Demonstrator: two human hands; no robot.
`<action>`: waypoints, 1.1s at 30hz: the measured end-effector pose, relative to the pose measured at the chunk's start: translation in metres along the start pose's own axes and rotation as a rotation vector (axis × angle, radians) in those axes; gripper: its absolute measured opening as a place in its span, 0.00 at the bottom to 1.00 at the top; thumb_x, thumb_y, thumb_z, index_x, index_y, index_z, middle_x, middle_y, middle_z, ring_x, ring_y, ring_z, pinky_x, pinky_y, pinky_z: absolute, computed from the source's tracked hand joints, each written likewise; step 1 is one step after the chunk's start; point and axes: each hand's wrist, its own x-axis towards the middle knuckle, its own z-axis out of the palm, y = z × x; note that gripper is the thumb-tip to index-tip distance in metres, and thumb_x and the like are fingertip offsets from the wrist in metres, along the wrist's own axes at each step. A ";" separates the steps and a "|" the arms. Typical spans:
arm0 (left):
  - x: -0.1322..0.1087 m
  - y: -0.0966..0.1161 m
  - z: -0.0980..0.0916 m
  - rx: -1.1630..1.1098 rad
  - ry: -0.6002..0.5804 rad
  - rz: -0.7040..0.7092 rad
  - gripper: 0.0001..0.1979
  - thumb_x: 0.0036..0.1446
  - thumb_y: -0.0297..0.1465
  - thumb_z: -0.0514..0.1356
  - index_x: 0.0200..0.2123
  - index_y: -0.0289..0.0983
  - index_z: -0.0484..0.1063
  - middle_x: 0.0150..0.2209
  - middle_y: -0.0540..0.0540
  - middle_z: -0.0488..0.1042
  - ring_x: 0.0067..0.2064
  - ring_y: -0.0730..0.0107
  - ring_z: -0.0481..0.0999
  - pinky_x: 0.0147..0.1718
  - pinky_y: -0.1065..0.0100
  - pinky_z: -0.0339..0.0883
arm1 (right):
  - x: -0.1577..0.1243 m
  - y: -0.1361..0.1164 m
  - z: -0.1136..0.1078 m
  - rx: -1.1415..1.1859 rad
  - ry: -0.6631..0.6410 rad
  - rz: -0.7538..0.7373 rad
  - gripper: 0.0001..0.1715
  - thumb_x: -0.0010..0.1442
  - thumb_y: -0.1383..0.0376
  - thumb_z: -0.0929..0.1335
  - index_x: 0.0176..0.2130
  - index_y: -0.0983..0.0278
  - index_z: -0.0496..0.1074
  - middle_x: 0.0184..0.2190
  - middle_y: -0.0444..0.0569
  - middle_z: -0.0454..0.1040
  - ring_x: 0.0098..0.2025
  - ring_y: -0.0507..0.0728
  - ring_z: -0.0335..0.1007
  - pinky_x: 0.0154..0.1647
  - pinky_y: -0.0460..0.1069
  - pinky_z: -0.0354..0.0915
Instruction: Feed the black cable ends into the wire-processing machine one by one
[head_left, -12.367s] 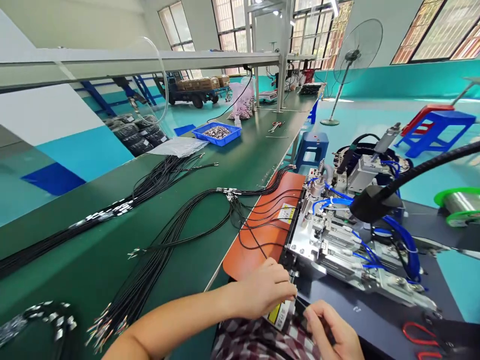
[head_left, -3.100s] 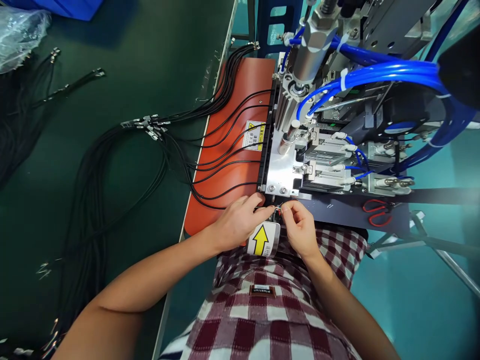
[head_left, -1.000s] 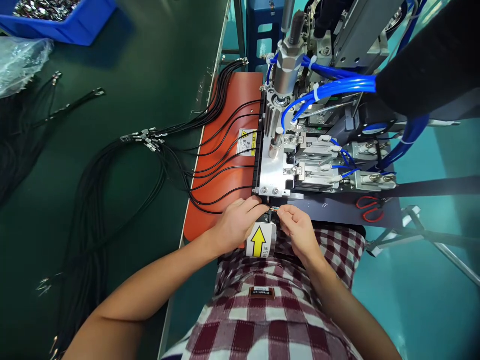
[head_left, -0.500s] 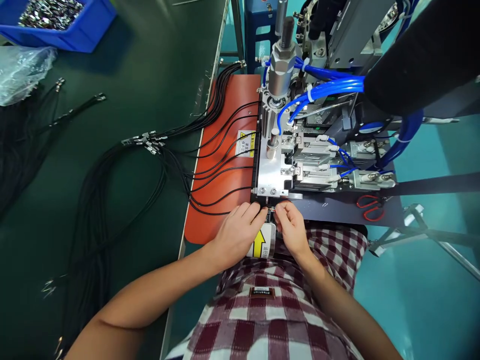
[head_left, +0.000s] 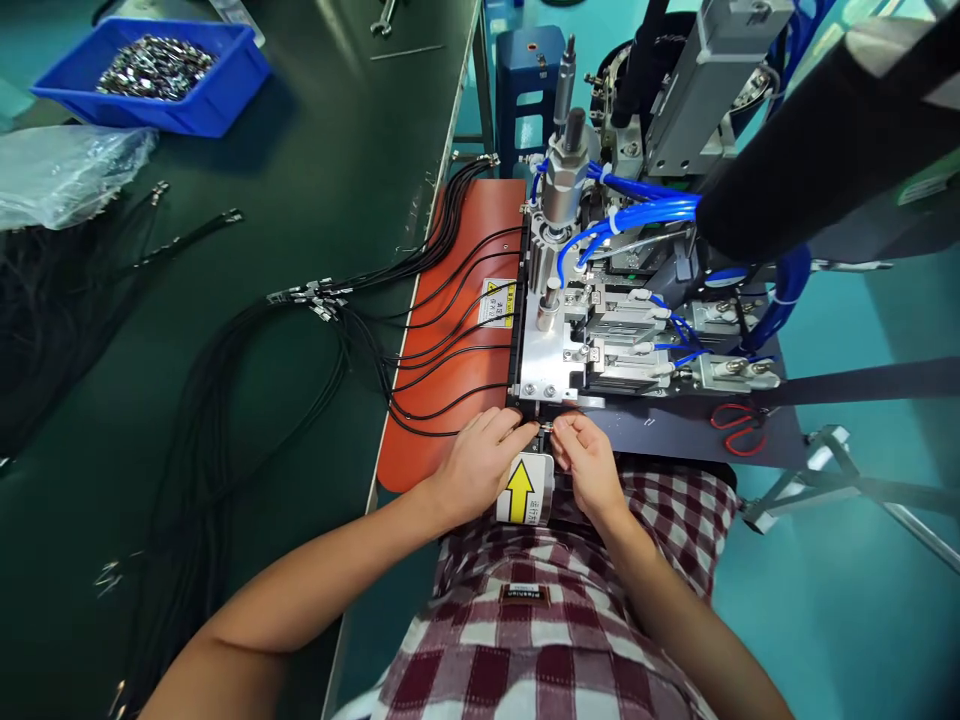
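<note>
My left hand [head_left: 480, 462] is closed on a black cable [head_left: 424, 432] at the machine's near edge, its fingertips by the cable's end. Just to the right, my right hand [head_left: 589, 458] pinches a small metal connector [head_left: 547, 427]. The fingertips of both hands almost meet there. Above them stands the metal machine [head_left: 541, 350], with several black cables running into its left side across an orange-red board [head_left: 427, 462]. Below the fingers lies a label with a yellow arrow [head_left: 520, 490].
On the dark green table [head_left: 345, 130] are a blue bin [head_left: 217, 115] of small metal parts, a plastic bag [head_left: 75, 175] and cable bundles [head_left: 202, 400]. Red-handled scissors [head_left: 739, 430] lie right of my right hand. A thick black sleeve [head_left: 795, 160] hangs at the upper right.
The view has shifted, so the table and machine appear slightly lower. Both hands stay at nearly the same spot by the machine's near edge, still holding the cable and connector.
</note>
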 end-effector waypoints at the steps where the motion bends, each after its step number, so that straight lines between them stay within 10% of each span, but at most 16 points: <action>1: 0.000 0.000 0.000 -0.001 0.004 -0.004 0.16 0.62 0.26 0.48 0.48 0.31 0.72 0.39 0.39 0.69 0.40 0.61 0.67 0.37 0.62 0.68 | 0.000 0.000 0.001 -0.015 0.003 -0.012 0.18 0.60 0.52 0.66 0.28 0.62 0.63 0.19 0.37 0.58 0.18 0.48 0.49 0.19 0.45 0.48; 25: 0.005 0.003 0.004 0.068 -0.035 -0.033 0.17 0.62 0.25 0.48 0.50 0.37 0.71 0.39 0.42 0.68 0.38 0.63 0.67 0.36 0.64 0.66 | 0.001 0.007 0.009 0.091 0.012 -0.058 0.19 0.60 0.52 0.66 0.28 0.61 0.60 0.18 0.35 0.54 0.19 0.48 0.46 0.20 0.45 0.47; 33: -0.025 0.004 -0.008 -0.165 0.122 -0.226 0.20 0.63 0.21 0.44 0.55 0.36 0.64 0.46 0.39 0.65 0.49 0.64 0.67 0.48 0.62 0.68 | -0.012 0.007 -0.019 0.072 0.009 -0.033 0.18 0.62 0.50 0.63 0.34 0.62 0.65 0.21 0.38 0.61 0.21 0.49 0.53 0.23 0.45 0.52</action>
